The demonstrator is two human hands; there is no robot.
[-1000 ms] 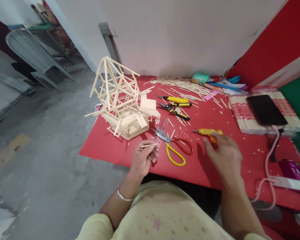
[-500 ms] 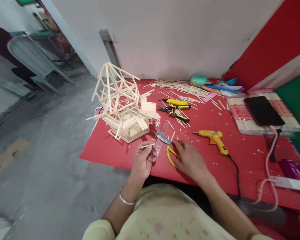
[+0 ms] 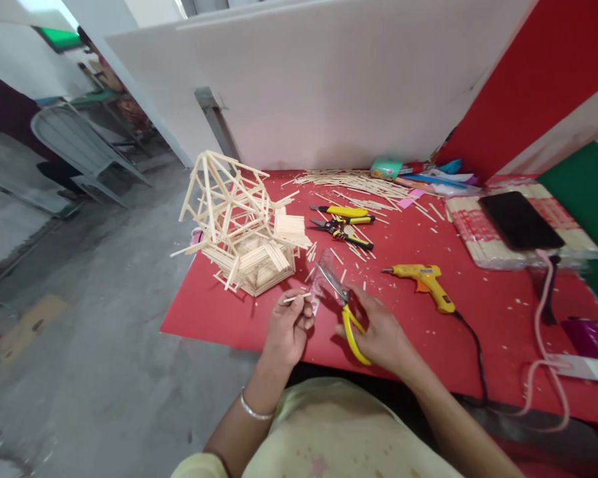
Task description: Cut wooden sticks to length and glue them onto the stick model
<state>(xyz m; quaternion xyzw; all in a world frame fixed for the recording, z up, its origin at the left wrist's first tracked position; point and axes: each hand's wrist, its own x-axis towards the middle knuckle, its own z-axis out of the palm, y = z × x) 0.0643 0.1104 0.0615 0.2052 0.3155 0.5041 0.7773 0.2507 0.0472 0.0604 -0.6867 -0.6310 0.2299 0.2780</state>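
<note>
Framework of pale wooden sticks [image 3: 256, 251], six-sided at the base with an open, pointed cage above, stands at the left end of the red-covered table [image 3: 209, 317]. Just right of it and nearer the front edge, the left hand [image 3: 289, 328] pinches a short, pale wooden stick [image 3: 298, 298] between thumb and fingers, one end pointing toward the blades. Next comes a clear plastic ruler with pink markings [image 3: 317, 287], lying partly beneath the pair of steel scissors with yellow handles [image 3: 347, 312]. The right hand [image 3: 381, 332] grasps these scissors by the handles; whether they are lifted fully off the table cannot be told. Beyond them lie black-and-yellow metal cutters [image 3: 336, 229] and a yellow-handled knife [image 3: 346, 211]. Farther right, a yellow plastic glue gun [image 3: 423, 275] rests on its side, apart from both hands.

The step in hand appears to be readying the scissors for the stick: each item is held, but the blades stand beside the stick, apart from it. A cut, if made, would call for parting the blades, turning them across the stick, and keeping the left fingertips clear. So short a piece leaves little to grip, and a trimmed end could spring away.
</note>
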